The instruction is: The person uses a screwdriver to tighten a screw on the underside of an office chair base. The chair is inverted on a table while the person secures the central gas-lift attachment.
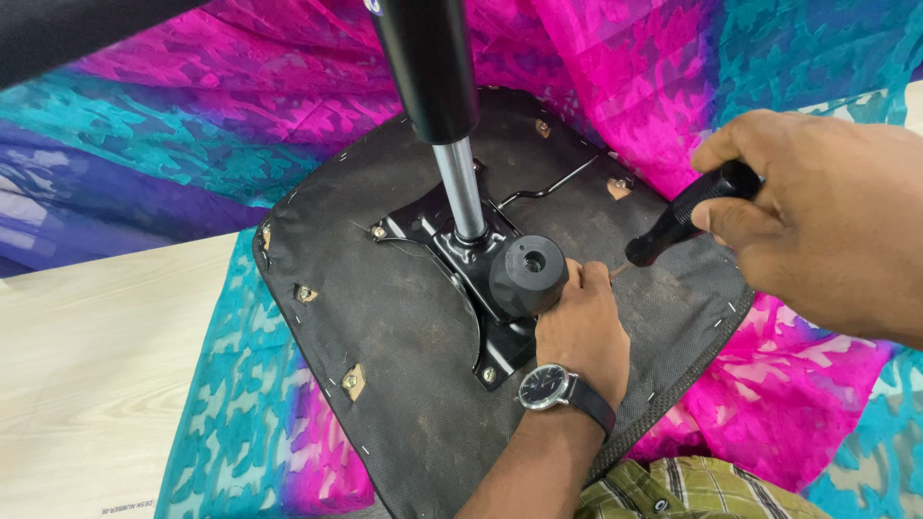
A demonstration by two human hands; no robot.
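Observation:
An office chair seat (385,365) lies upside down, its black fabric underside facing up. A black metal mechanism plate (423,223) is bolted at its middle, with a chrome gas-lift column (460,187) rising from it into a black sleeve (428,67). A round black knob (528,275) sticks out of the plate. My left hand (582,332), wearing a wristwatch (546,387), rests on the seat right beside the knob, fingers curled at the plate's edge. My right hand (817,221) grips a black-handled screwdriver (687,213), its tip pointing down at the spot by my left fingers.
A pink, teal and purple patterned cloth (192,125) lies under and behind the seat. Pale wooden floor (87,365) shows at the left. Small metal brackets (353,381) dot the seat's rim. A checked fabric (692,490) shows at the bottom edge.

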